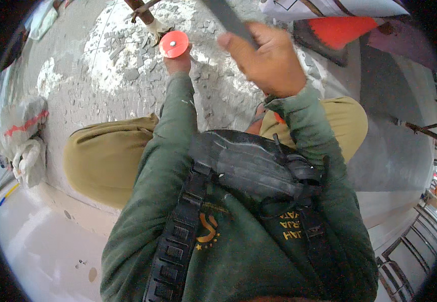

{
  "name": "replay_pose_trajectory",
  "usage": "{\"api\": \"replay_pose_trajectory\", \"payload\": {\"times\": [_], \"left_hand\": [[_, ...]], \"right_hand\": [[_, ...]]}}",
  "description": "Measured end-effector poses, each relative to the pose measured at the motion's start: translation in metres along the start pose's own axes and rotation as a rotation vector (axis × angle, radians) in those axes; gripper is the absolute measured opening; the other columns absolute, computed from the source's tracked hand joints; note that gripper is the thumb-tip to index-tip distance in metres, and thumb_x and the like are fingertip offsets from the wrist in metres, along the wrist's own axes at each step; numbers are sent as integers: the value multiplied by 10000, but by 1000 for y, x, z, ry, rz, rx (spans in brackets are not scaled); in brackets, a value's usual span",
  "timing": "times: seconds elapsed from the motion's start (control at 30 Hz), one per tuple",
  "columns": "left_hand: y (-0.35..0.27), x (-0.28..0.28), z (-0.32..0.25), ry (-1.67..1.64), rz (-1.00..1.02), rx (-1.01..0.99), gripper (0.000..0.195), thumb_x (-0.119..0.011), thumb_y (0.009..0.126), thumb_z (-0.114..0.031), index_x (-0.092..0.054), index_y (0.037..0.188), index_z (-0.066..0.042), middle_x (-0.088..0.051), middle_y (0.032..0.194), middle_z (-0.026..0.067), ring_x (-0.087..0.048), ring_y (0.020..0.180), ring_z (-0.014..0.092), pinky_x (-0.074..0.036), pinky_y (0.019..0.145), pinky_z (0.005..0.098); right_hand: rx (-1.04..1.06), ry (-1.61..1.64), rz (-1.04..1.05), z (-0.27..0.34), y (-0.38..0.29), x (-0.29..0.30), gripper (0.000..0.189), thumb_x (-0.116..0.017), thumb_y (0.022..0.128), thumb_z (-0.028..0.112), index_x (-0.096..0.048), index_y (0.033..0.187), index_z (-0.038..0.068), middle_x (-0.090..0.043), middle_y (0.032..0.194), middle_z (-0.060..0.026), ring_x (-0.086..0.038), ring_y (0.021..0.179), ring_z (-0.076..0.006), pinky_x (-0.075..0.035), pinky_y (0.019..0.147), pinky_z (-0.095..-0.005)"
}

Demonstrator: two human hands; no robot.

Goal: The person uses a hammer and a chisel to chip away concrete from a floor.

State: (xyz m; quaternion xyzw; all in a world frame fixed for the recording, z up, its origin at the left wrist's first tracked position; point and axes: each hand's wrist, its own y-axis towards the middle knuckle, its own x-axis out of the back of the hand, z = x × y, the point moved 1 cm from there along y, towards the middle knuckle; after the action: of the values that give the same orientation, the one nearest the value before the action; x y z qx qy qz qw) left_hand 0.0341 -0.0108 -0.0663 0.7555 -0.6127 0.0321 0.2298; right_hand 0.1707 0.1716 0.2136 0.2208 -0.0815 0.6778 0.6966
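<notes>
My left hand (179,63) grips a chisel that I see from above, end-on. Its round orange-red hand guard (179,37) hides most of my fingers, and the pale metal striking end (172,44) shows at the centre. The chisel's tip is hidden below. Up and to the right, my right hand (273,60) is closed around a dark grey bar-like tool (227,19), probably a hammer. Its far end runs out of the top of the view. Hand and tool are blurred. Broken grey chips (131,73) and white powder (107,75) cover the floor around the chisel.
A rusty metal pole (143,13) stands just beyond the chisel. White sacks (22,139) lie at the left, and a red sheet-like thing (341,30) is at the upper right. My bent knees (105,162) flank the work area. Metal frames (411,245) stand at the lower right.
</notes>
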Motion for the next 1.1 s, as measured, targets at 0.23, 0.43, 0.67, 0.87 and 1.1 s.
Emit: {"api": "replay_pose_trajectory", "payload": {"times": [0.23, 0.43, 0.67, 0.87, 1.1], "left_hand": [[-2, -1, -25, 118, 44, 46, 455, -710, 760, -187, -534, 1158, -54, -597, 1131, 80, -584, 1020, 224, -470, 861, 359], [12, -6, -47, -85, 35, 42, 452, -760, 714, -253, -592, 1098, -84, -638, 1055, 82, -605, 982, 241, -473, 825, 356], [-5, -14, -2, 121, -64, -82, 545, -793, 672, -324, -593, 1108, -65, -639, 1055, 109, -611, 973, 253, -473, 842, 346], [-5, -16, 21, -328, -57, 148, 548, -796, 660, -324, -599, 1100, -65, -633, 1087, 116, -608, 998, 239, -473, 836, 357], [-11, -2, -27, 89, -4, -8, 453, -752, 689, -175, -583, 1094, -65, -614, 1064, 98, -574, 1018, 242, -449, 881, 349]], "right_hand": [[227, -135, -203, -2, 15, -25, 293, -611, 840, 306, -611, 860, 14, -571, 629, -113, -555, 541, -231, -451, 544, -362], [-250, -456, 292, -122, -2, -38, 375, -564, 813, 345, -618, 874, -21, -608, 781, -268, -592, 764, -433, -463, 713, -472], [13, -201, 68, -20, 8, -11, 336, -583, 825, 313, -617, 843, -21, -588, 672, -191, -576, 595, -309, -438, 564, -387], [123, -220, -41, -43, 11, -43, 333, -575, 832, 304, -606, 893, -23, -610, 705, -207, -601, 644, -361, -465, 593, -404], [-273, -376, 246, -98, 2, -39, 364, -580, 821, 342, -596, 832, -21, -573, 620, -134, -570, 528, -268, -455, 509, -378]]}}
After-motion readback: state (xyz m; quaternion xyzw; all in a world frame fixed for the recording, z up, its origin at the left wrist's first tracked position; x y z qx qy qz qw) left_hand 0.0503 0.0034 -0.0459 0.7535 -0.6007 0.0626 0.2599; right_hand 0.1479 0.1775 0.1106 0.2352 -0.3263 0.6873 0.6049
